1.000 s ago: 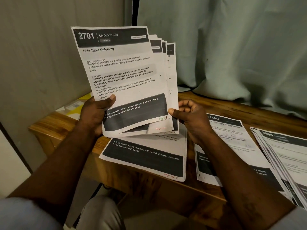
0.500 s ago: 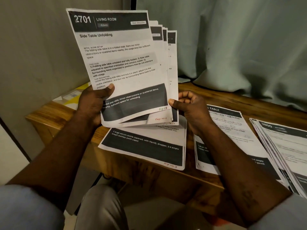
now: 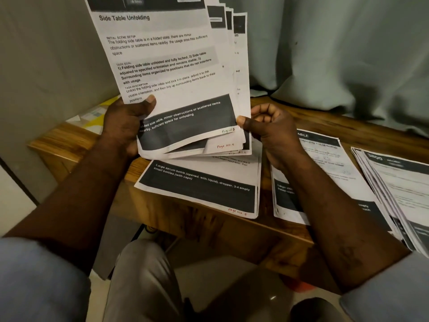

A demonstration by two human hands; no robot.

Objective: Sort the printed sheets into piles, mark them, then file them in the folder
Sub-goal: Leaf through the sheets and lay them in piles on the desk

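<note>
Wooden table [image 3: 274,238] with three paper piles, fanned sheets [image 3: 167,73] raised upright above it, left hand [image 3: 125,126] gripping their lower left, right hand [image 3: 267,126] pinching the lower right corner.

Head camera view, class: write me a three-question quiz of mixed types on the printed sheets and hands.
1. True or false: the left hand holds the fanned sheets with its thumb on the front page.
2. Which title heads the front page? A Side Table Unfolding; B Kitchen Cleaning; C Bottle Sorting.
3. Fill in: the right hand pinches the sheets' lower ______ corner.

Key: 1 true; 2 A; 3 right.
</note>
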